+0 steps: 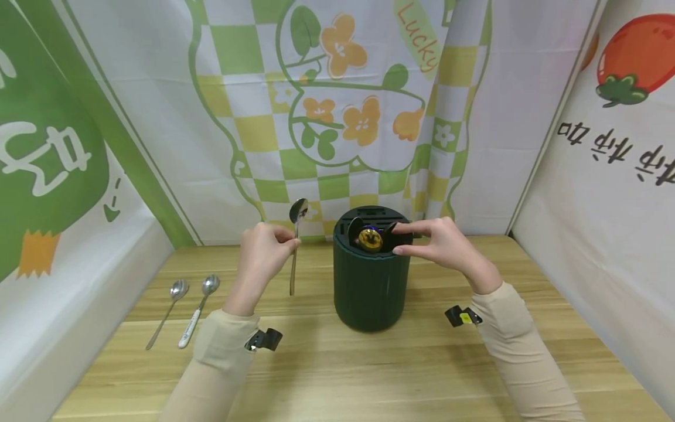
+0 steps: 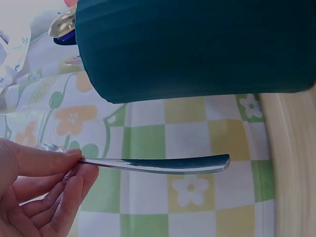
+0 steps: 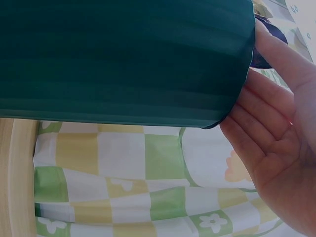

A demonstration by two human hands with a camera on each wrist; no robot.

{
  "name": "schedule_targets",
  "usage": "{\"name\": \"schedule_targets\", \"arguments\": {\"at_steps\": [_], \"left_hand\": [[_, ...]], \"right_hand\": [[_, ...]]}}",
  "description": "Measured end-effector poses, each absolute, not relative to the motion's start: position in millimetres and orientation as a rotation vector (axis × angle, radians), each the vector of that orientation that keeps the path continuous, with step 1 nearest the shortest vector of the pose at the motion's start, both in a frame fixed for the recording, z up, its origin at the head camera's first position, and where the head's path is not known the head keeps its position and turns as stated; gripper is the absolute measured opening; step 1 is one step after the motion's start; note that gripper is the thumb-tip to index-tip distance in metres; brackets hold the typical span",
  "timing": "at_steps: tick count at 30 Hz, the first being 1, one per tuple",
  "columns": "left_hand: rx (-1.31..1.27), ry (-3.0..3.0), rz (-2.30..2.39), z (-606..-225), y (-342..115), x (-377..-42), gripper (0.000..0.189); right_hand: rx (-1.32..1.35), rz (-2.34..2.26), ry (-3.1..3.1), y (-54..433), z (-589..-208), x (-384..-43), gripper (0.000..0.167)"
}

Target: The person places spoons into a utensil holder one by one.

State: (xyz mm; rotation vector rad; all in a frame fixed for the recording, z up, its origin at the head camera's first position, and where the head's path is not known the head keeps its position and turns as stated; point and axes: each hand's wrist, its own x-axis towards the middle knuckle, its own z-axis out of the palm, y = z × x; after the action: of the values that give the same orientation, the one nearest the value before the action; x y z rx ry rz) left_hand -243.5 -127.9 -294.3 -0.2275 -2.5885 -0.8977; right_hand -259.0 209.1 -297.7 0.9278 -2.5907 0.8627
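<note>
A metal spoon (image 1: 293, 258) stands nearly upright, bowl up, pinched between the thumb and fingers of my left hand (image 1: 262, 252). Its flat handle (image 2: 173, 164) sticks out past the fingertips in the left wrist view. To its right is a dark green ribbed utensil holder (image 1: 370, 293) with a slotted top. A shiny gold spoon bowl (image 1: 370, 239) shows at the holder's top, with dark spoon bowls on either side. My right hand (image 1: 445, 246) rests its straight thumb and fingers at the holder's right rim, close by the dark bowl (image 3: 270, 42).
On the table's left lie a plain metal spoon (image 1: 167, 313) and a spoon with a white handle (image 1: 191, 325), bowls pointing away. A patterned curtain (image 1: 327, 140) hangs right behind the wooden table (image 1: 358, 381). Printed cloth walls stand on both sides.
</note>
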Motion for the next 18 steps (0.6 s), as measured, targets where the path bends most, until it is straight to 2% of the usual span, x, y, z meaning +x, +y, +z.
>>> {"name": "schedule_targets", "arguments": {"at_steps": [18], "left_hand": [[-0.310,-2.493,-0.942,-278.6,-104.5,-241.4,0.014]], "right_hand": [[0.928,0.873,-2.595,209.3,-298.1,-259.7,0.040]]}}
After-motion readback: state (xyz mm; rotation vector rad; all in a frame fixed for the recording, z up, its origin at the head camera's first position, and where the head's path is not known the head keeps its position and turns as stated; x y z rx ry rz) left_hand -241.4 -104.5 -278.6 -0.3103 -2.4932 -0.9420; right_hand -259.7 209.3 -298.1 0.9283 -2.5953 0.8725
